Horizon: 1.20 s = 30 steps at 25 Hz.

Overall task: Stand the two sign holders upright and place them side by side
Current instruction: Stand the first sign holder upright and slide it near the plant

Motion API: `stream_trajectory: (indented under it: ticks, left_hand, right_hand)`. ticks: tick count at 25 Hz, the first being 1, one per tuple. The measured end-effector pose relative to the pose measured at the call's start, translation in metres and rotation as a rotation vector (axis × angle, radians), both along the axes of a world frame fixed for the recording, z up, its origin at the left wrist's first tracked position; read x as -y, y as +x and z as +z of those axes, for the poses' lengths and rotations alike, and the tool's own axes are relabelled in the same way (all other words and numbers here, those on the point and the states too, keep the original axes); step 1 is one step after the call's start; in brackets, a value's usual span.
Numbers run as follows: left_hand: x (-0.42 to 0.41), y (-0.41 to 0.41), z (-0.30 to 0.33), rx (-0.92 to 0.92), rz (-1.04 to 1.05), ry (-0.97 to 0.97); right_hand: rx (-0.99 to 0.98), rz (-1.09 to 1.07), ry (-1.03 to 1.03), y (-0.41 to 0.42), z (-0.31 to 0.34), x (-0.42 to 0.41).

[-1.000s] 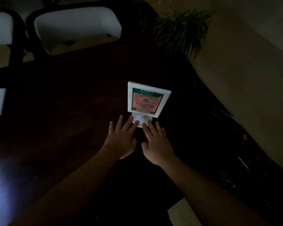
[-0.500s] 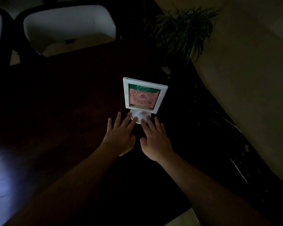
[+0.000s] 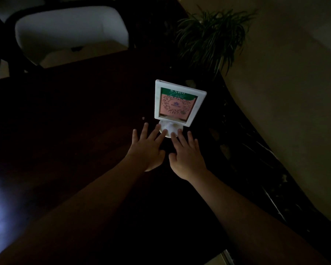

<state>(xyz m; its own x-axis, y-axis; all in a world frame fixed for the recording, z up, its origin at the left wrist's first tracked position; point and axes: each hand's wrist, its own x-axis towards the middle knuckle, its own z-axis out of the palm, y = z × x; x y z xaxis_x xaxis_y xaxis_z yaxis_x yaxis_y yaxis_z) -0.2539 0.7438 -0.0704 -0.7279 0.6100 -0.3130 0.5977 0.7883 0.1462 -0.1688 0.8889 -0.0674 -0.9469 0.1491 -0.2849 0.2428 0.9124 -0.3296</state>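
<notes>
White sign holder (image 3: 177,104) upright | left hand (image 3: 147,150) flat, fingers spread wide, touching base | right hand (image 3: 186,153) likewise

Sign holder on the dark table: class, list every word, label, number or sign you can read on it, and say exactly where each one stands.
"东方树叶": white characters on the green band across the top of the card in the sign holder; slightly blurred, so this is the likely reading.
Smaller line just beneath it on the green band: too small and blurred to read.
Round dotted code with a centre logo on the pink panel: a scan code, not readable text.
Nothing else in view carries writing.
</notes>
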Motion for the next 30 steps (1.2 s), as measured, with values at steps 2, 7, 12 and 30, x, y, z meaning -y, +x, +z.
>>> stream_trajectory:
  ticks: [2, 7, 12, 30]
  left_hand:
    - [-0.006, -0.004, -0.001, 0.005, -0.007, -0.010]
    - [-0.009, -0.007, 0.000, 0.012, -0.022, -0.020]
    - [-0.001, -0.009, 0.005, -0.004, -0.036, 0.012]
    - [0.143, 0.018, 0.059, -0.092, 0.293, 0.065]
  right_hand:
    - [-0.003, -0.002, 0.003, -0.002, 0.000, -0.006]
    - [0.001, 0.007, -0.005, -0.004, 0.000, -0.012]
    - [-0.002, 0.020, -0.023, -0.004, -0.001, -0.015]
    - [-0.209, 0.249, -0.030, -0.022, 0.040, 0.064]
